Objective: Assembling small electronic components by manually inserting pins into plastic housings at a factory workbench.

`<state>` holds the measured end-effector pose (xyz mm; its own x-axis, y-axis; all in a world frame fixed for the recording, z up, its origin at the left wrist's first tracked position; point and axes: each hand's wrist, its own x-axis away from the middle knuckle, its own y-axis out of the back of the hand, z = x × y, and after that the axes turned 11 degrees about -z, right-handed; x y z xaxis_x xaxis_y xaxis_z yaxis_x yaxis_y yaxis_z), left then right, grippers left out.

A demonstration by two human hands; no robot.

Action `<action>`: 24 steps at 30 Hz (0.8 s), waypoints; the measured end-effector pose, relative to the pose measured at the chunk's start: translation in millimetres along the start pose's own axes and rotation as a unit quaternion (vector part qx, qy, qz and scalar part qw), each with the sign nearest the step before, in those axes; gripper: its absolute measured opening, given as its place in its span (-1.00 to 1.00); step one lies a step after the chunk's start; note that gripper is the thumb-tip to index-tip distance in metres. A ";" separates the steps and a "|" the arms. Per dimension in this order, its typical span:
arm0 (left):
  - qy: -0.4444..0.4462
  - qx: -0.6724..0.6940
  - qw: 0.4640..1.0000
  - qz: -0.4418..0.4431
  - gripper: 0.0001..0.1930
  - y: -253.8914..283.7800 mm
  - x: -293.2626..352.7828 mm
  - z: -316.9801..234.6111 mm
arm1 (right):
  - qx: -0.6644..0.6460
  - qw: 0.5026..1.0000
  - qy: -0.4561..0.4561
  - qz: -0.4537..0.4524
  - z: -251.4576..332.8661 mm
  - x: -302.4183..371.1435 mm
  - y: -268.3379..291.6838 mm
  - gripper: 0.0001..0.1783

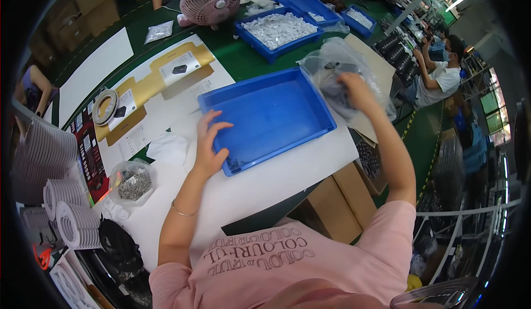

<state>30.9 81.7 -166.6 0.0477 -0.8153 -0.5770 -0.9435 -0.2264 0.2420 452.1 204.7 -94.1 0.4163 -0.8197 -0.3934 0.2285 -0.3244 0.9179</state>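
Observation:
A shallow blue plastic tray [276,115] lies tilted in front of me on the white-covered table, with a few small dark bits in its near left corner. My left hand [209,146] rests at its left rim, fingers spread apart and thumb over the edge, holding nothing. Beyond the tray's right side is a crumpled clear plastic bag [332,60]. Over the bag is my right hand [357,92], its fingers curled down and closed on the plastic. The fingertips are partly hidden, and the bag's contents are hard to make out.
Left stand a bag of small metal parts [133,183], ring-shaped rolls [105,107] and stacked white rings [77,225]. Flat yellow packaging [180,68] lies behind. At the back are a pink fan [210,4] and a blue tray of white pieces [279,31]. A co-worker [440,79] sits right.

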 end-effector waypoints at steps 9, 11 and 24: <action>-0.027 -0.173 0.980 0.094 -0.64 -9.1 -39.9 -39.4 | -0.095 0.975 -0.202 0.003 -7.5 -13.9 -5.1 -0.52; -0.055 -0.080 0.977 0.188 -0.67 -35.8 -56.3 -52.3 | 0.014 0.962 -0.271 -0.034 -42.4 -30.2 -5.4 -0.51; -0.096 -0.248 0.950 0.164 -0.50 -187.3 -118.7 -31.9 | -0.021 0.972 -0.230 0.034 20.8 -64.3 66.6 -0.38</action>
<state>212.4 203.9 -118.5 -0.3287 -0.7835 -0.5273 -0.6248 -0.2383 0.7435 422.3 226.0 -6.5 -0.0035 -0.9664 -0.2572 0.2547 -0.2496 0.9343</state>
